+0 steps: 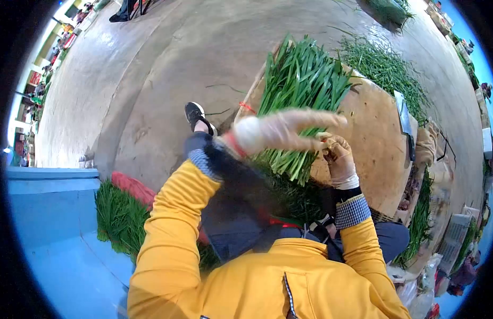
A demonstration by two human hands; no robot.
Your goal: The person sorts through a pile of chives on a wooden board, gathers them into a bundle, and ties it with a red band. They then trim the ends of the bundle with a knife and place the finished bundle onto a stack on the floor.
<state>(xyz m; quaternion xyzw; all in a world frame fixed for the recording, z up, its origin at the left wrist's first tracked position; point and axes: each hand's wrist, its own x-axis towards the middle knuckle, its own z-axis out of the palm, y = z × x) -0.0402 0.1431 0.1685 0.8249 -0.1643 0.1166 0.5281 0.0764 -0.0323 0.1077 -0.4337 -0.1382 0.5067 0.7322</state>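
Stalk pile: long green stalks (307,80) lie on the left part of the wooden surface (371,135), leafy ends away from you, paler ends toward your body.
Left hand: yours (281,130), gloved and blurred, stretches across the pile with fingers spread; whether it touches the stalks, you can't tell.
Right hand: yours (339,159), gloved, sits beside the paler ends, fingers curled in; whether anything thin is pinched there is too small to tell.
Weight: probably light per stalk, fair heft as an armful.
Stiffness: bases look firmer; leaves likely flop and bruise if squeezed.
Slip: leaves shine, so expect them to slide over one another, more so under gloves.
Hold: best gathered around the lower stalks, just above the paler ends, broad and gentle.
Edges: red tie (247,107) at the surface's left edge; knife (405,119) near the right edge, apart from your hands.
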